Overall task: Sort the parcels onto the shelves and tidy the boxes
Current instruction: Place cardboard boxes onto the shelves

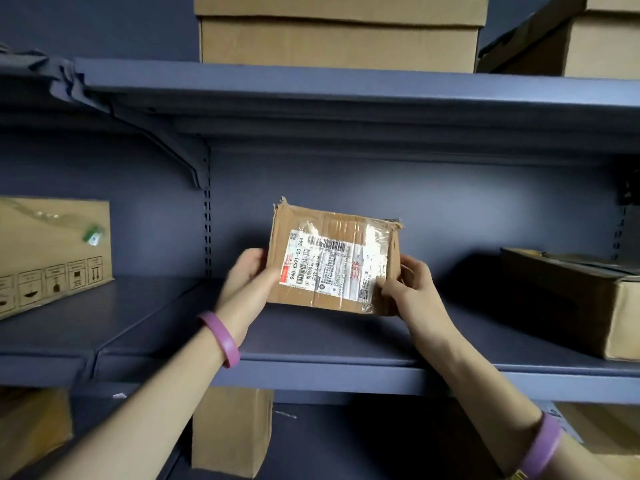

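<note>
Both hands [247, 275] [410, 284] grip parcel [334, 265] on shelf [311, 341].

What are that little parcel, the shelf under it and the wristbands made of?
The parcel looks like plain brown cardboard, torn at its top corners, wrapped in glossy clear tape over a paper label. The shelf seems to be painted metal, matte blue-grey, with slotted uprights behind. The wristbands look like smooth purple silicone or plastic; hard to say which.

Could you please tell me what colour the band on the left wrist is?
The wristband is pink-purple, shown clearly in the head view.
</note>
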